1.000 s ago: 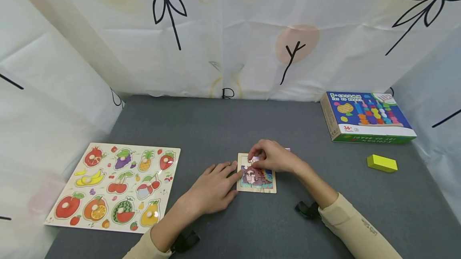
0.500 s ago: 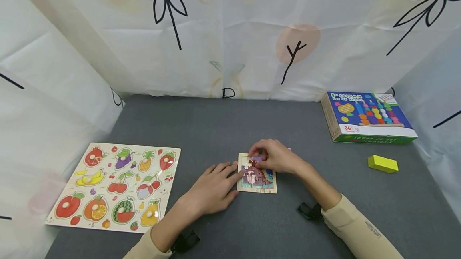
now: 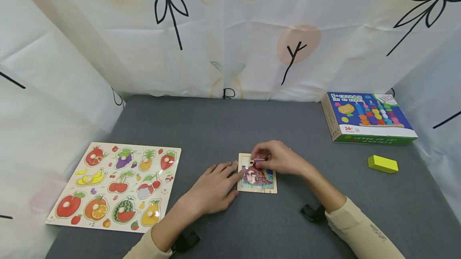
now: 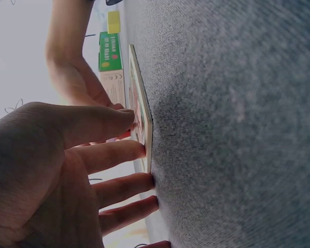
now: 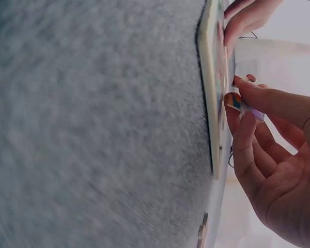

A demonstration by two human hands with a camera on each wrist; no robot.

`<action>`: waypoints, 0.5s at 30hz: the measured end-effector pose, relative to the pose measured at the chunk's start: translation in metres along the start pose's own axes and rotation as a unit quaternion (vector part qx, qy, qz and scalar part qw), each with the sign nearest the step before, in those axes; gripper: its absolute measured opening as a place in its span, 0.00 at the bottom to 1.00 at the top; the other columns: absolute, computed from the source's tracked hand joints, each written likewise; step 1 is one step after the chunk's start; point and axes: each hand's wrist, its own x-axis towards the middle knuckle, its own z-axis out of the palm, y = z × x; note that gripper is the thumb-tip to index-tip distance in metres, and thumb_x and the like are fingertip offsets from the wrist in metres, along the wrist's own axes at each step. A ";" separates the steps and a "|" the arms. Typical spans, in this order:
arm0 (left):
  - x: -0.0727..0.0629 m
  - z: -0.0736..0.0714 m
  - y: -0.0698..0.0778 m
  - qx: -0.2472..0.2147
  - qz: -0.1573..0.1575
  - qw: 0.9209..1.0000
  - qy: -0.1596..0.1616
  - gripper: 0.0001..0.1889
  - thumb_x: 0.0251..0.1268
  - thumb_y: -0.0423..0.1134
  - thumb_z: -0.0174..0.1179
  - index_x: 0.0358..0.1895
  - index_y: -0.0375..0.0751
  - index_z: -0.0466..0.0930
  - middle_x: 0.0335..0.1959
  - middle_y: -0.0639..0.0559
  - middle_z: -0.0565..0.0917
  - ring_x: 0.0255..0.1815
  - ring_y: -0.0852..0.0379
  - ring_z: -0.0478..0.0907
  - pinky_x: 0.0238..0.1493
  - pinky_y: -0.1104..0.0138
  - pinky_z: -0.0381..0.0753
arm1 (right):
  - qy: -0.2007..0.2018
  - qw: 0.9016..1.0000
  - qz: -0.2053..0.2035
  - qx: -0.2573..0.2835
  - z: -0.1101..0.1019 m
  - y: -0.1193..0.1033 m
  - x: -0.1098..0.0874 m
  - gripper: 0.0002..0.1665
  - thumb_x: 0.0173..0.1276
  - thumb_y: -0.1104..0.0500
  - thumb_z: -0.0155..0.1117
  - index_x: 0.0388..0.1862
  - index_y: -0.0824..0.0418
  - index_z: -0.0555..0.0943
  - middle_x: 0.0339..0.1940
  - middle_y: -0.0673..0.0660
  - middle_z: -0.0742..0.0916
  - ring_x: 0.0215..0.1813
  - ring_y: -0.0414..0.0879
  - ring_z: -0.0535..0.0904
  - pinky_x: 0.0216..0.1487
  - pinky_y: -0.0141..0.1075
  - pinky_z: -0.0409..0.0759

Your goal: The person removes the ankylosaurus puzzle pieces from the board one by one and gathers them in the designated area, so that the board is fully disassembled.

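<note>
Puzzle piece, small, flat and multicoloured with a lilac part (image 5: 236, 102), pinched in the right hand (image 3: 279, 157) over a square pale-wood tray puzzle (image 3: 256, 190).

The thumb and fingertips of the right hand grip the piece at the far part of the tray puzzle; whether it touches the board cannot be told. The left hand (image 3: 214, 189) lies with straight, spread fingers, thumb and index finger at the tray puzzle's left edge and other fingertips on the grey cloth-like surface (image 3: 216, 127). The tray puzzle lies flat on this surface, several joined pieces showing. Well to the left lies a rectangular cream fruit-picture board (image 3: 102, 189); to the right, a yellow rectangular block (image 3: 383, 163) sits near a blue-and-green printed cardboard box (image 3: 367, 117).
</note>
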 end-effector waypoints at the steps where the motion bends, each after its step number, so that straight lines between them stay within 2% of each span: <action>1: 0.000 0.000 0.000 0.000 0.000 1.000 -0.001 0.29 0.82 0.51 0.60 0.80 0.50 0.74 0.84 0.47 0.72 0.84 0.45 0.70 0.80 0.42 0.74 | 0.000 1.000 -0.001 0.003 -0.001 0.000 -0.001 0.07 0.73 0.66 0.73 0.48 0.59 0.89 0.41 0.54 0.93 0.40 0.38 0.86 0.44 0.33 0.86; 6: 0.000 0.000 0.000 -0.005 -0.002 1.000 -0.003 0.28 0.82 0.51 0.60 0.80 0.50 0.74 0.84 0.47 0.72 0.84 0.45 0.69 0.80 0.41 0.73 | 0.002 1.000 0.000 0.026 -0.012 0.001 -0.009 0.08 0.74 0.65 0.74 0.50 0.60 0.89 0.43 0.56 0.92 0.41 0.41 0.86 0.47 0.35 0.88; 10: 0.000 0.000 0.001 -0.008 -0.004 1.000 -0.003 0.28 0.82 0.50 0.60 0.80 0.51 0.74 0.84 0.47 0.72 0.84 0.45 0.69 0.80 0.41 0.73 | 0.002 0.999 0.011 0.045 -0.021 0.006 -0.017 0.09 0.75 0.64 0.74 0.51 0.62 0.89 0.42 0.57 0.92 0.38 0.40 0.85 0.42 0.32 0.86; 15: 0.000 0.000 0.001 -0.015 -0.006 1.000 -0.007 0.29 0.83 0.51 0.60 0.81 0.50 0.73 0.85 0.47 0.71 0.85 0.45 0.69 0.81 0.40 0.71 | 0.005 0.997 0.027 0.071 -0.034 0.015 -0.029 0.10 0.76 0.63 0.72 0.53 0.64 0.89 0.45 0.60 0.91 0.38 0.39 0.85 0.40 0.31 0.85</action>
